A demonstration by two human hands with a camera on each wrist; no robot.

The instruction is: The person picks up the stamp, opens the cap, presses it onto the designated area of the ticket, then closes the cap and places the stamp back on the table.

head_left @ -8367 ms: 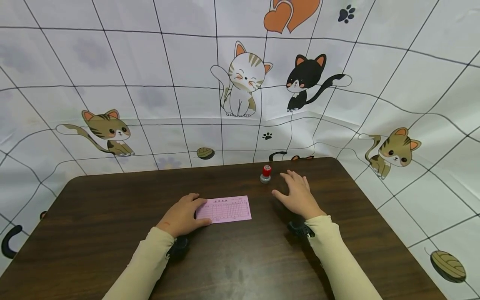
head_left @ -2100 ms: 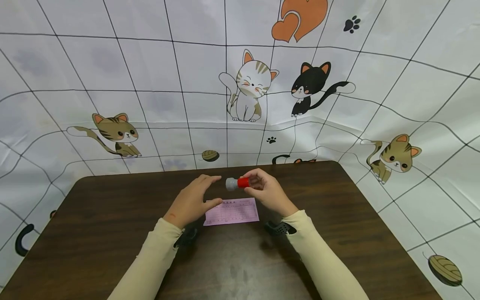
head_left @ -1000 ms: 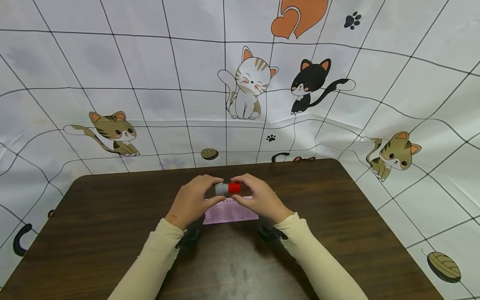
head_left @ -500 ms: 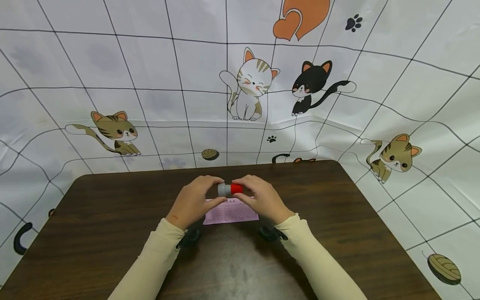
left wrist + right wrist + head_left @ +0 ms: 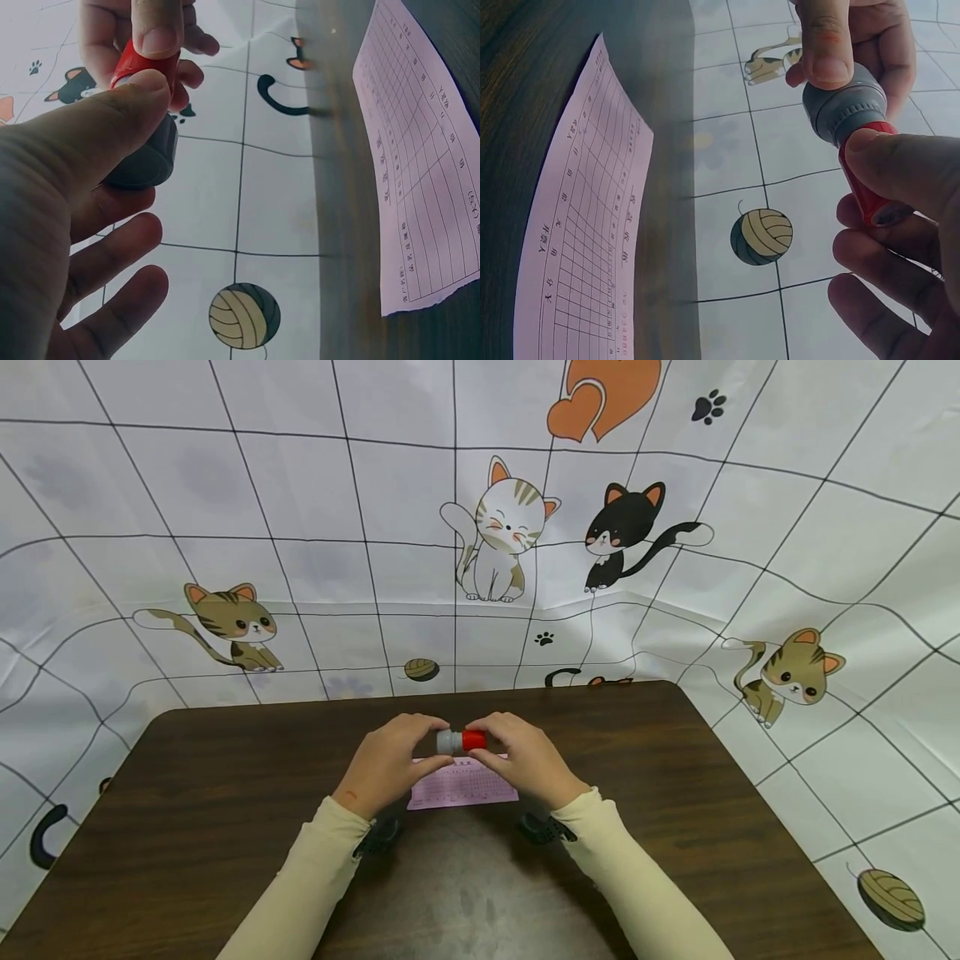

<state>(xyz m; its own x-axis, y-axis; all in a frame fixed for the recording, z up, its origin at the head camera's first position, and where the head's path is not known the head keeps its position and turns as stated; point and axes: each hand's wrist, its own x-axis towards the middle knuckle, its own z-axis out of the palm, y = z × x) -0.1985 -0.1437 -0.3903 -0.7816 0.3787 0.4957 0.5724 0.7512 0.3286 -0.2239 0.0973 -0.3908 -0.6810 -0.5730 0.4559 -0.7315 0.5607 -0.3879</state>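
A small self-inking stamp with a red handle (image 5: 473, 740) and a grey cap (image 5: 448, 742) is held sideways between both hands, above the pink printed slip (image 5: 462, 785). From the left, my left hand (image 5: 386, 764) pinches the grey cap between thumb and fingers. My right hand (image 5: 528, 760) pinches the red handle from the other side. In the right wrist view the ribbed grey cap (image 5: 838, 111) still covers the stamp's end. The slip lies flat on the table, its upper edge partly hidden behind the fingers.
The dark wooden table (image 5: 247, 827) stretches around the slip on all sides. Behind and to the right of it hangs a white sheet (image 5: 337, 568) with grid lines and cartoon cats. Dark bands with wrist cameras (image 5: 546, 829) sit under both wrists.
The stamp stood on the table at first, with my left hand on the slip. My right hand lifted it leftward over the slip; then my left hand took hold of the grey cap.
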